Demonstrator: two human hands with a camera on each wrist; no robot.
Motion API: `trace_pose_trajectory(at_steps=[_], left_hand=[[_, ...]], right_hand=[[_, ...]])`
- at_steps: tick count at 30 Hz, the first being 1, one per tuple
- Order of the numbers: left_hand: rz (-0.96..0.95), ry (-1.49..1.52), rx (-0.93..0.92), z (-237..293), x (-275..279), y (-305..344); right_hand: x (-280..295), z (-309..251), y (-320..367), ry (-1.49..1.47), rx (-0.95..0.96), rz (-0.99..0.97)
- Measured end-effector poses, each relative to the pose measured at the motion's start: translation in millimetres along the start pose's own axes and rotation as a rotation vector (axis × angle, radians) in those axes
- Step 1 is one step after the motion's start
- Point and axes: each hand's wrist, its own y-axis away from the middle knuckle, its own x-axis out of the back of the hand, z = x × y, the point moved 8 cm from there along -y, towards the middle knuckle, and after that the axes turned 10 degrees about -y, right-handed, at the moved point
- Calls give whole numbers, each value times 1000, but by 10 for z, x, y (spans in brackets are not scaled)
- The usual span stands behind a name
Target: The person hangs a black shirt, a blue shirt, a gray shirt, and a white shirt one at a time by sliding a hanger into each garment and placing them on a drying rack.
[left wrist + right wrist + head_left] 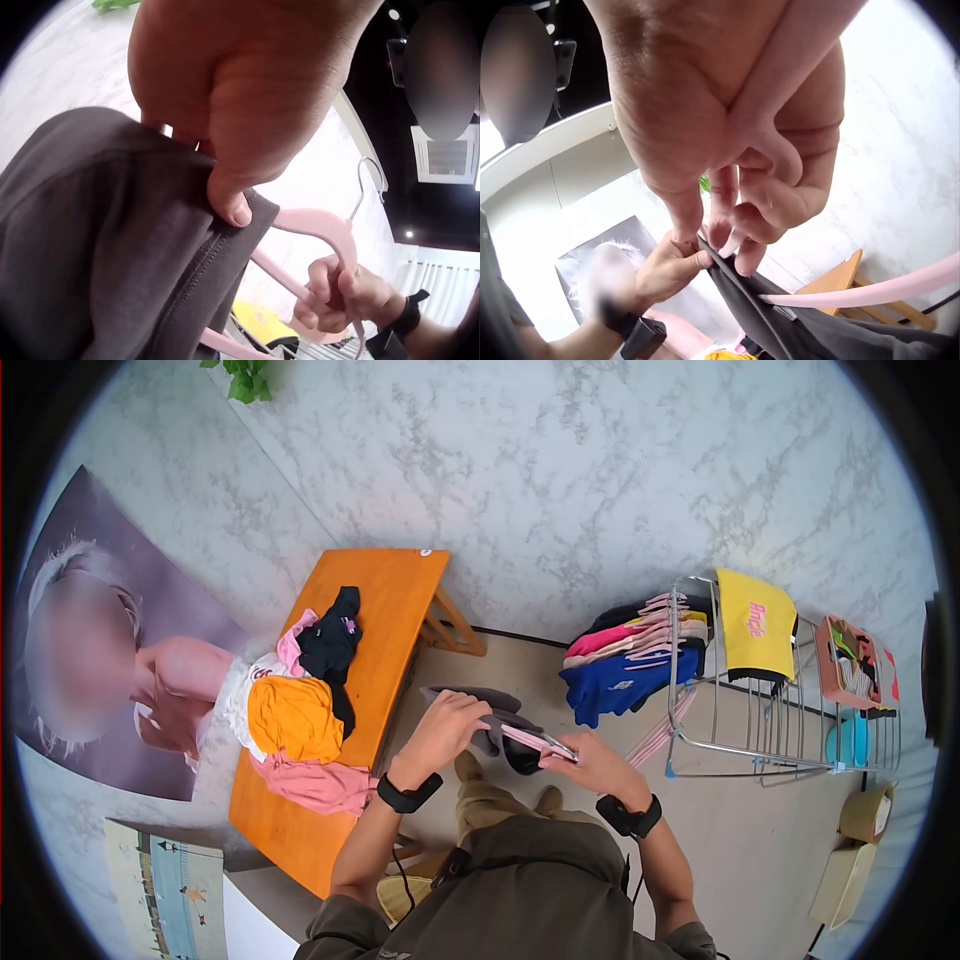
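A dark grey garment (97, 225) hangs from my left hand (447, 725), which pinches its edge between thumb and fingers. My right hand (600, 768) grips a pink clothes hanger (322, 222) with a metal hook (360, 184). One end of the hanger reaches inside the garment's opening, where the cloth hides it. In the right wrist view, the fingers of my right hand curl round the pink frame, and their tips are close to the garment's edge. Both hands are in front of my body, above the floor.
To the left, an orange wooden table (400, 600) bears a pile with an orange garment (295, 718), a pink one (315, 785) and a black one (330, 640). At right stands a metal drying rack (735, 750) with several hung clothes and a yellow cloth (755, 622).
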Motion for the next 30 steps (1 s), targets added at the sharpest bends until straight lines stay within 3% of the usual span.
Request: trace_pose_trajectory(at_steps=[2, 4, 5, 7, 8, 10, 11, 12, 15, 18, 25, 26, 28, 29, 30], left_hand=[[4, 5, 34, -28, 59, -13], [34, -10, 32, -75, 178, -14], [71, -27, 35, -109, 253, 6], [129, -19, 54, -200, 372, 60], [192, -12, 72, -245, 457, 88], [222, -8, 78, -255, 574, 125], [200, -5, 110, -250, 620, 127], [178, -2, 141, -241, 656, 123], [204, -6, 149, -148, 747, 137], [212, 17, 137, -66, 817, 163], [212, 43, 135, -26, 1002, 282], [221, 42, 173, -87, 1000, 324], [229, 45, 216, -166, 999, 426], [217, 80, 283, -256, 999, 484], [205, 118, 346, -337, 979, 537]], right_hand=[[-32, 1, -2, 4, -83, -1], [228, -332, 105, 43, 359, 460], [242, -330, 117, 40, 355, 458], [370, -639, 385, 284, 725, 711], [368, -639, 418, 282, 726, 708], [85, -630, 483, 253, 776, 421], [-112, -442, 403, 205, 686, 258], [-180, -326, 348, 207, 687, 257], [-375, 63, 13, 216, 408, 142], [-402, 299, -186, 345, 298, 135], [-370, 633, -507, 657, 433, 70], [-324, 640, -480, 658, 435, 64], [-115, 722, -405, 327, 298, 94], [10, 589, -337, 382, 436, 186], [138, 570, -288, 387, 430, 189]])
